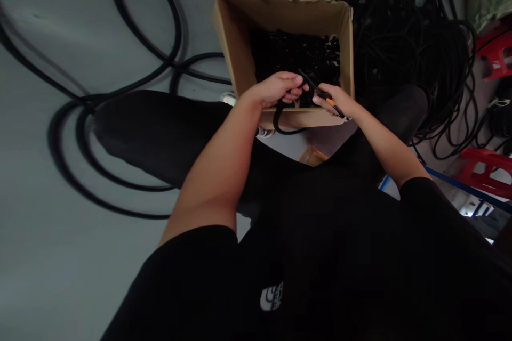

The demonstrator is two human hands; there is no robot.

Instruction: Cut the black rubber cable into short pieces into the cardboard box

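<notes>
Over the near side of an open cardboard box [284,8], my left hand [281,88] is closed around a thick black hose [279,117]. From that hand the hose loops down in front of the box. My right hand [337,100] grips scissors [330,102] with black and orange handles. Their dark blades point up and left, close to the fingertips of my left hand. Whether the blades touch the hose is too dark to tell. Inside the box lies a heap of small black pieces [296,48], partly hidden by my hands.
Loose coils of black hose [176,37] lie on the grey floor [36,256] to the left. A big tangle of black hose [400,48] sits right of the box. Red plastic stools [486,170] stand at the right edge. My legs flank the box.
</notes>
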